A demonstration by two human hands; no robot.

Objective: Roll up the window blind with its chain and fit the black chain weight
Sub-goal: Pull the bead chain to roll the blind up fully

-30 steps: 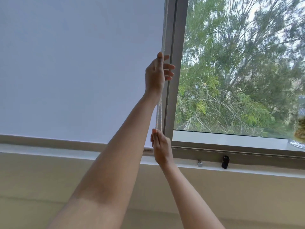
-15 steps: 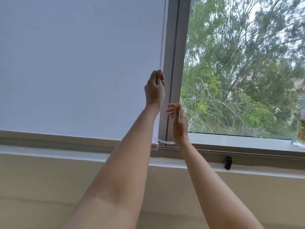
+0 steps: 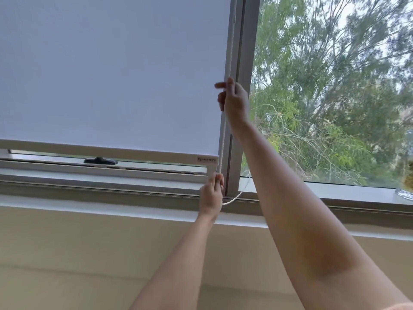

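The white roller blind [image 3: 111, 70] covers the left window pane, and its bottom bar [image 3: 107, 150] hangs a little above the frame. The white bead chain [image 3: 228, 63] runs down the blind's right edge and loops below at the sill. My right hand [image 3: 235, 100] is raised and closes on the chain at mid height, one finger sticking out. Lower down, my left hand [image 3: 211, 194] is shut on the same chain just under the bottom bar. The black chain weight is not visible; my right arm crosses the sill there.
A black window handle [image 3: 100, 161] shows in the gap below the blind. The grey window post [image 3: 242, 63] stands right of the chain. A glass object [image 3: 405, 193] sits on the sill at the far right. Trees fill the right pane.
My left hand has pulled the chain down from mid height to the sill. My right hand has gone up and taken the chain. The blind's bottom bar has risen, exposing the window handle.
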